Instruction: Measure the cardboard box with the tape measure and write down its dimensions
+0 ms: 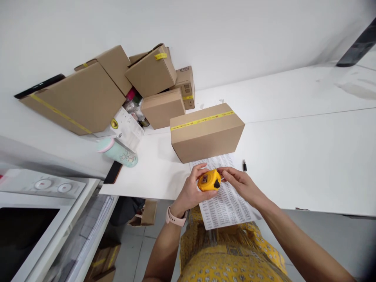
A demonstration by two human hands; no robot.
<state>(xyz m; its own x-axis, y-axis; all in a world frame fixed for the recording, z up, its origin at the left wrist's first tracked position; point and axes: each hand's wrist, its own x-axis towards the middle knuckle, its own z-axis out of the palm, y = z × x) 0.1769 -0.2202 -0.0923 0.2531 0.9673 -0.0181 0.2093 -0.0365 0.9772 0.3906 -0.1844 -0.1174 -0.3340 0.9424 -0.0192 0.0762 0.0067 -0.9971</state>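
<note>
A yellow tape measure (208,180) with black parts rests in my left hand (192,190), whose fingers and thumb wrap round its body. At its right side, my right hand (239,184) pinches the end of the tape with thumb and forefinger. Beneath both hands lies a printed sheet of paper (227,209) covered in rows of text, partly hanging over the table's front edge. Just beyond my hands stands a closed cardboard box (207,143) with yellow tape along its top; it covers the sheet's far end.
A black pen cap or marker (244,165) lies right of the paper. Several cardboard boxes (152,74) are piled at the back left against the wall. A mint-green bottle (122,153) leans beside a dark flat object (112,173). A white microwave (41,188) stands at the left.
</note>
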